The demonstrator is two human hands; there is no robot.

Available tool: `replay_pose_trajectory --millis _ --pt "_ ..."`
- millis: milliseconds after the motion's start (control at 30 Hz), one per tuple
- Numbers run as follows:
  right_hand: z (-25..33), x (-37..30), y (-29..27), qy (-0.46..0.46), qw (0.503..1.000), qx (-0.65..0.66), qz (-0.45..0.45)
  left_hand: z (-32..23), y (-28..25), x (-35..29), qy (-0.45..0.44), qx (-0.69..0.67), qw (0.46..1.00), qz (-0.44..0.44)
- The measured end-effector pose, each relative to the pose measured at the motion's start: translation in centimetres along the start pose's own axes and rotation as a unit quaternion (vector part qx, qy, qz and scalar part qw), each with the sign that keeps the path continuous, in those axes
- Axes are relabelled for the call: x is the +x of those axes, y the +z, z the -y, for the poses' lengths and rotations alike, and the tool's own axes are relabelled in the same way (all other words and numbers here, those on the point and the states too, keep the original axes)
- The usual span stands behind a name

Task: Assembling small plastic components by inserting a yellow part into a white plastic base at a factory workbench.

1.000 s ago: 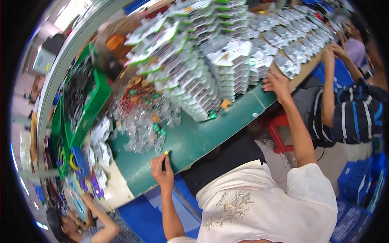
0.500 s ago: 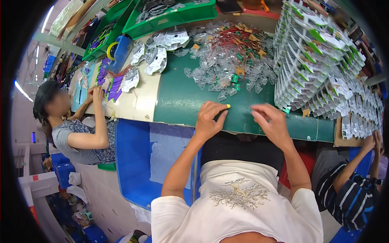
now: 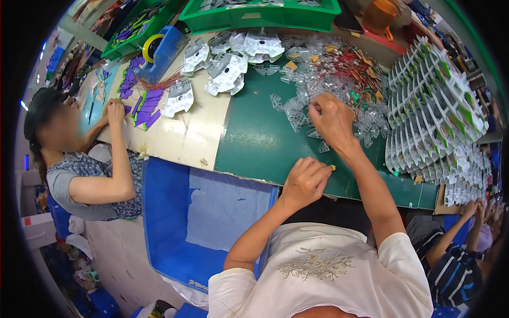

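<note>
My left hand (image 3: 307,183) is low over the near edge of the green mat (image 3: 254,140), its fingers drawn together. A small yellow piece (image 3: 333,167) shows at its index fingertip; whether it is held or worn I cannot tell. Farther forward, my right hand (image 3: 332,117) is closed at the near side of a pile of clear plastic parts (image 3: 295,112). Whatever its fingers hold is hidden. Red wires with small connectors (image 3: 355,66) lie heaped on the pile's far side.
To the right stands a tall stack of white-and-green shells (image 3: 435,106). White shells (image 3: 225,71), purple-green pieces (image 3: 148,106) and a tape dispenser (image 3: 161,61) lie left. A green bin (image 3: 260,18) stands behind, a blue bin (image 3: 169,222) below the table. Co-workers sit on both sides.
My right hand has reached forward and left to the clear parts, its fingers closing. My left hand has moved right and nearer to me. The view has shifted as well.
</note>
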State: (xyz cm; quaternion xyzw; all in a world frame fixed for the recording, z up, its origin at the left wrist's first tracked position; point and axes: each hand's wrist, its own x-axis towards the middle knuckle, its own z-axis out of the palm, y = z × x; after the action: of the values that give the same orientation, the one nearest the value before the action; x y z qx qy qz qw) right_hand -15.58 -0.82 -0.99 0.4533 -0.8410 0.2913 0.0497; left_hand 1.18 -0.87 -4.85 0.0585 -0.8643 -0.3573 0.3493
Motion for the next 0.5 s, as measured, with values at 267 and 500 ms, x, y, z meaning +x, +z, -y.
replay_pose_trajectory --millis 267,500 --pt "0.0 -1.7 -4.3 0.165 0.823 0.543 -0.01 0.1 -0.5 -0.1 -0.01 -0.038 0.999 0.0" --pt "-1.8 -2.9 -5.9 0.273 0.828 0.47 0.135 0.3 -0.2 0.0 -0.023 -0.062 0.998 -0.005"
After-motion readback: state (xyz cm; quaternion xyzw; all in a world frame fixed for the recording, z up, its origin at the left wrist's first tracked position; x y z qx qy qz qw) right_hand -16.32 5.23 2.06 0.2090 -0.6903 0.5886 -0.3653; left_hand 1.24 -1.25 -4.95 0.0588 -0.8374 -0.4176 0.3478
